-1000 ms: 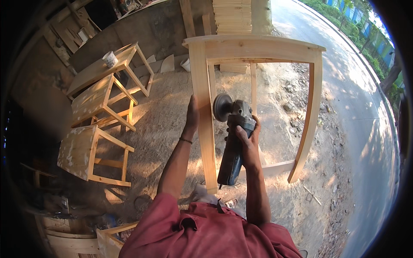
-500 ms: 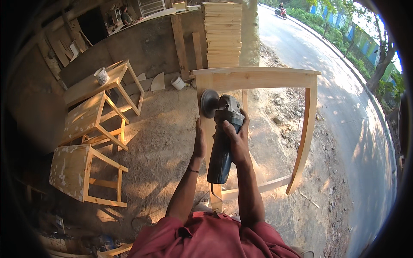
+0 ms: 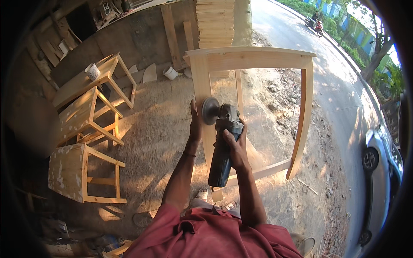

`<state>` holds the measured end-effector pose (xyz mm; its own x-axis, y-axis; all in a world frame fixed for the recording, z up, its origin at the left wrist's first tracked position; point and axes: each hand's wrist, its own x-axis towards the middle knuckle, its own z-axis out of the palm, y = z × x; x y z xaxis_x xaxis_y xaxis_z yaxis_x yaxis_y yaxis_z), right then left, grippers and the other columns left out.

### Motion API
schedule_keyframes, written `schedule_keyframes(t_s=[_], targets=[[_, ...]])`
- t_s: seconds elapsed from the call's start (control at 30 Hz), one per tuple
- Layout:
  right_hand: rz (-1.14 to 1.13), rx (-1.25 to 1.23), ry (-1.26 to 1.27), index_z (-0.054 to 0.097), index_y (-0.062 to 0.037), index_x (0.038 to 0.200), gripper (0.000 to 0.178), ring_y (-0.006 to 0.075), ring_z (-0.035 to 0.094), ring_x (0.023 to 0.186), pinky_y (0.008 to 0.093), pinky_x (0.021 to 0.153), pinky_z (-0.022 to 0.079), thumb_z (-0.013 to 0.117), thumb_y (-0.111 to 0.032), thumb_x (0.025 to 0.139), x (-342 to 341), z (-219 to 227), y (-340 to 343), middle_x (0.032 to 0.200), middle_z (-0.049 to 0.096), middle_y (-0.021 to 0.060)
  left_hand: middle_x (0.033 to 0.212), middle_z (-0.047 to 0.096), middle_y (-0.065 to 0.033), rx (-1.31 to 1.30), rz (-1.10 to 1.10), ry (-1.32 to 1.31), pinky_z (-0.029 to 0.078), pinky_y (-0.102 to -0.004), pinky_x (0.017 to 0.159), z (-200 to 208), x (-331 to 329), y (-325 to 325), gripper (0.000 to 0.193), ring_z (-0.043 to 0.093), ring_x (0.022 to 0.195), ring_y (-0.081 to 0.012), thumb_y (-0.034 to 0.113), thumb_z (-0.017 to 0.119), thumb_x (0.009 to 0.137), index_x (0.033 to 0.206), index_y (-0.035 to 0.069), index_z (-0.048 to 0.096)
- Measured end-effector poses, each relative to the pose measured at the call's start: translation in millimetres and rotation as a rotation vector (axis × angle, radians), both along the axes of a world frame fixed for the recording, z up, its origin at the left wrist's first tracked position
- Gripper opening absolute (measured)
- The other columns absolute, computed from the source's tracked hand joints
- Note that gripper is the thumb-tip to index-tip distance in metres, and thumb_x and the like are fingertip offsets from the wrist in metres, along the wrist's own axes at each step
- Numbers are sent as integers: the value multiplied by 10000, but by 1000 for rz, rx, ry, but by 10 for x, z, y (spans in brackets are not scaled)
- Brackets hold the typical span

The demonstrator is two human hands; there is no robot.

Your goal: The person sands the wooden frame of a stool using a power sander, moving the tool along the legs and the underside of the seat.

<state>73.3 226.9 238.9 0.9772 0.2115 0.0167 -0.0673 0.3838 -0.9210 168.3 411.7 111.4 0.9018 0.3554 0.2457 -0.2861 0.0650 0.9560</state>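
The worker's right hand (image 3: 238, 150) is wrapped round the body of a dark angle grinder (image 3: 221, 158), fingers and thumb closed firmly on it. Counting twelve as straight ahead of the worker, the tool sits at twelve, its round disc (image 3: 211, 111) over the left-hand leg (image 3: 201, 79) of a pale wooden furniture frame (image 3: 258, 60), which spreads from twelve round to one. From here I can't quite tell whether disc and wood are touching. The left hand (image 3: 195, 125) grasps nothing: it is held flat, fingers straight, along the leg's nine-o'clock edge, and seems to steady it.

Used well, I'd say, that disc should meet the wood nearly flat and lightly, travelling lengthwise with the grain, because dwelling on one spot could scoop a hollow. The left fingertips are just beside the rim, closer than I'd like; bringing that palm down toward six would give it more room and could brace the leg as well. With one hand carrying the whole tool, a stiff wrist should matter, since a caught edge might kick.

Over at ten a wooden stool (image 3: 69, 174) with a patchy top stands well clear of the disc.
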Motion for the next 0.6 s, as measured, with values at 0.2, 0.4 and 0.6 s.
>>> schedule_keyframes(t_s=[0.2,0.4,0.6], targets=[[-35,-18,56,168,-132,1532,804,250,679,844,413,717,618,712,-281,959,-163,-264,-65,1082,613,175,1721,120,-109,-51,-301,-63,174,-391,1276,297,119,42,683,142,1575,-213,397,291,1134,1659,124,-48],[-25,-7,185,163,-130,1539,839,262,676,856,420,731,616,726,-288,937,-385,-426,-152,1100,608,192,1517,450,-85,-453,-310,-10,378,-381,1168,284,413,206,688,460,1387,-222,516,316,1110,1609,53,220],[-41,32,228,148,-147,1545,886,278,678,862,430,728,611,752,-299,915,-586,-724,-223,1120,613,203,1573,378,-190,-41,-47,-53,335,-425,1198,802,420,60,843,399,1447,-299,453,558,1019,1610,-3,166]])
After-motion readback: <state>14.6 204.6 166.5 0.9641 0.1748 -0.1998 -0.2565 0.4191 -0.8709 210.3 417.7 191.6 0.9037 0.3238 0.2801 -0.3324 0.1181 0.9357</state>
